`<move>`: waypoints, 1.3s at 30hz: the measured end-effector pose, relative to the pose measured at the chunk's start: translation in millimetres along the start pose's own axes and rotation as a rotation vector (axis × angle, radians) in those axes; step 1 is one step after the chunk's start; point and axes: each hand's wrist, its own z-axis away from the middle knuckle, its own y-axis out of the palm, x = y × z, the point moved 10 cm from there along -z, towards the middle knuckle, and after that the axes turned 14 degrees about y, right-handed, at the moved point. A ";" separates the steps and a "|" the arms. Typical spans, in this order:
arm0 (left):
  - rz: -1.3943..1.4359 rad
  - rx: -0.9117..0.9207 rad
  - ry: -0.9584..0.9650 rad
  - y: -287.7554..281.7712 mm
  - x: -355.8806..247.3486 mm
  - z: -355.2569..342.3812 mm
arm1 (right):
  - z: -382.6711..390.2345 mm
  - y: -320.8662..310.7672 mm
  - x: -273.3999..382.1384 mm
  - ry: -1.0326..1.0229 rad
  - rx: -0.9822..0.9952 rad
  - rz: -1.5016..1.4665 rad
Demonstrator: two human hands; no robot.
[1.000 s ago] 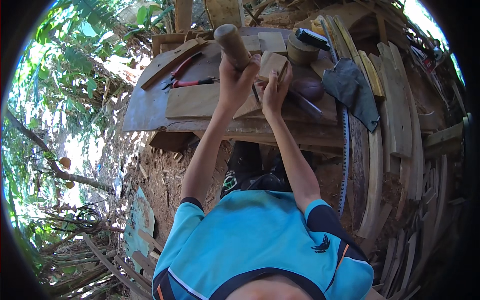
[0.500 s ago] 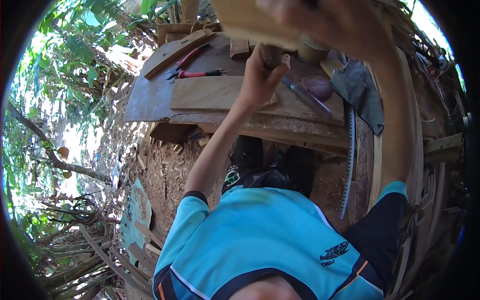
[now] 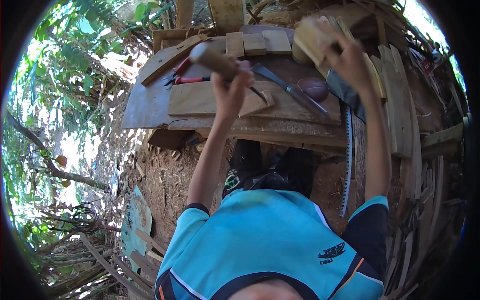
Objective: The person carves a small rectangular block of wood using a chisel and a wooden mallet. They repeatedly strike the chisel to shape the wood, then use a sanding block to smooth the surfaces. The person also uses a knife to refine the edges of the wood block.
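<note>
My left hand [image 3: 231, 92], above the bench, is closed round a wooden-handled tool [image 3: 212, 61]. Its pale butt end tilts up to the left, and a thin dark shaft points down towards a small wood piece [image 3: 258, 103]. To the right, my right hand [image 3: 350, 62] is blurred, with its fingers closed over a light wooden block [image 3: 311, 44] at the bench's back right. Between my hands lie a long chisel-like tool [image 3: 306, 99] with a grey handle and a dark reddish oval object [image 3: 313, 90].
Red-handled pliers [image 3: 192, 80] and a long wood strip [image 3: 172, 59] lie on the left of the bench [image 3: 142, 107]. Small wood blocks [image 3: 255, 44] line its back. A measuring tape [image 3: 346, 165] hangs over the front; planks [image 3: 400, 107] stand at right.
The wooden block has gone from above my left hand to the back right with my right hand. My left hand has shifted left, and the tool in it now tilts left.
</note>
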 end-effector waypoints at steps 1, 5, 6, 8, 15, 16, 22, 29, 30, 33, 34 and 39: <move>0.057 -0.061 -0.009 -11.7 -1.7 1.7 | 12.0 15.1 -18.7 -0.026 -0.032 0.015; 0.230 -0.325 -0.058 -66.9 8.5 14.4 | 47.2 60.2 -99.8 0.227 0.022 -0.091; 0.231 -0.346 -0.060 -75.2 9.9 16.9 | 52.3 64.6 -108.3 0.246 0.016 -0.104; 0.234 -0.381 -0.068 -84.2 12.0 17.2 | 57.8 73.9 -114.3 0.299 0.079 -0.136; 0.046 -0.080 -0.065 -25.2 5.4 -3.4 | 40.7 33.4 -19.1 0.143 0.033 0.112; -0.022 0.057 -0.055 -12.7 6.8 -6.3 | 35.8 23.9 19.2 -0.005 0.030 -0.063; -0.364 0.623 0.033 55.5 17.9 3.2 | 24.2 46.9 85.5 -0.053 0.221 -0.744; -1.240 0.974 -0.105 -10.5 52.7 57.4 | 66.0 14.6 15.4 0.155 -0.407 -1.460; -1.222 0.950 -0.073 -11.9 51.0 57.9 | 68.8 11.2 14.2 0.187 -0.448 -1.419; -1.167 0.920 -0.004 -7.3 47.4 57.8 | 76.0 1.0 8.4 0.260 -0.561 -1.300; -1.154 0.931 -0.008 -4.5 47.7 56.6 | 76.6 2.4 5.8 0.264 -0.553 -1.274; -1.140 0.988 -0.141 2.1 55.5 47.4 | 83.1 17.9 -1.6 0.275 -0.508 -1.162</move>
